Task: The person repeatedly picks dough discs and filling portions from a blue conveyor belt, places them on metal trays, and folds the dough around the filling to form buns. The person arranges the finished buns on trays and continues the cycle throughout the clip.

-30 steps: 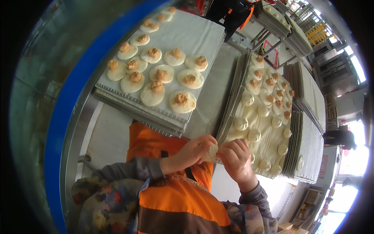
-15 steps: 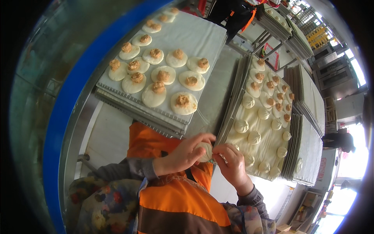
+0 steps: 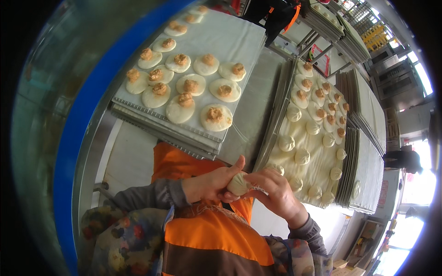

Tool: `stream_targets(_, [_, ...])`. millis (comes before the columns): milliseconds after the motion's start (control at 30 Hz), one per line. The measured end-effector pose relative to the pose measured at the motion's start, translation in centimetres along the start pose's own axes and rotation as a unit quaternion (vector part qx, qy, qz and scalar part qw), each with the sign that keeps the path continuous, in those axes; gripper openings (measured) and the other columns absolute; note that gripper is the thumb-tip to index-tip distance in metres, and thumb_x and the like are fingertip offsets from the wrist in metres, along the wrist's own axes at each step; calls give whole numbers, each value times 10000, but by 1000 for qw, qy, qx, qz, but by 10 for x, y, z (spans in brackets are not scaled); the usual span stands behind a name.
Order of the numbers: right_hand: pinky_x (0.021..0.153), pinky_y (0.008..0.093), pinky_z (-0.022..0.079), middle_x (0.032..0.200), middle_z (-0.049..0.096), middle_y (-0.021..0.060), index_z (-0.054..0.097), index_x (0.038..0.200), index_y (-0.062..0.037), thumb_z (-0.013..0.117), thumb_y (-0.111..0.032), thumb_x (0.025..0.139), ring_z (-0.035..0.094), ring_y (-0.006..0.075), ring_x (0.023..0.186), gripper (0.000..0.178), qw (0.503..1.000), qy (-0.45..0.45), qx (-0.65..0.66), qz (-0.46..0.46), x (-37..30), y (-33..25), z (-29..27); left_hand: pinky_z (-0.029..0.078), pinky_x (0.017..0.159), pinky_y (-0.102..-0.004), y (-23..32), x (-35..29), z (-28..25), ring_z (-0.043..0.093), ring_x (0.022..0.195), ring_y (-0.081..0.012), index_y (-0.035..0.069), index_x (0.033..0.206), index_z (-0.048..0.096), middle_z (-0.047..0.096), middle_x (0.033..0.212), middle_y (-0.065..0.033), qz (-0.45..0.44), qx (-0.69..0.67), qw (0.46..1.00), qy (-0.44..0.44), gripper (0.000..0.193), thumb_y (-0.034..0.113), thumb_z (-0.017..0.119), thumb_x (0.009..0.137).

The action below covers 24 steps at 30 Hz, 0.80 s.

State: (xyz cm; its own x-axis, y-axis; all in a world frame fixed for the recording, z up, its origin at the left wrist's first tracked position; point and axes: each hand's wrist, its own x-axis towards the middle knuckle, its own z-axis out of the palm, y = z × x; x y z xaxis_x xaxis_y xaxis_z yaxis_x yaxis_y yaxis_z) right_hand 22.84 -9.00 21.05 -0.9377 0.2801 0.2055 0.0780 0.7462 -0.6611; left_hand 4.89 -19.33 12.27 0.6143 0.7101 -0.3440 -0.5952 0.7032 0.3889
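Observation:
A pleated, filled dough bun (image 3: 237, 185) is held in front of my body, its gathered folds facing right. It rests in my left hand (image 3: 207, 184), whose fingers curl beneath it while the thumb sticks up. The closed fingers of my right hand (image 3: 282, 197) pinch at the bun's right side; the fingertips are partly hidden. Ahead on the left, a paper-lined tray (image 3: 225, 37) carries flat dough rounds (image 3: 217, 118) topped with orange-brown filling (image 3: 214, 114). On the right-hand tray (image 3: 317, 161), closed buns (image 3: 302, 157) lie nearest me, with open filled rounds (image 3: 301, 94) farther off.
A metal worktop (image 3: 248, 110) lies between the two trays. Stacked trays (image 3: 366, 161) stand farther right, with more stacks (image 3: 322, 23) at the back. Someone in dark clothes (image 3: 276, 18) is at the far side. A blue edge (image 3: 78, 124) curves along the left.
My left thumb has lifted off the bun and now points up. The bun has tilted so its pleats show, and my right hand has shifted slightly right and down.

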Motion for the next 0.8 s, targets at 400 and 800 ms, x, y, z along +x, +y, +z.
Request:
stream_targets(400, [683,377,543,955,677,101,678,980,-25,787,7,779,680,292,808,230,983,87,59,148,-2,-9,6,377,502,-214,-21,7,27,492,596,-78,79,1160,499,579,830,-31,363,193,885,220,552,585,290,1088])
stream_targets(800, [707,365,553,997,645,82,684,1047,-54,765,-89,735,664,256,852,324,987,102,-124,-6,-36,-12,-8,413,528,-231,-13,23,37,513,587,-94,65,1113,526,588,822,-47,298,152,934,128,496,516,317,1110])
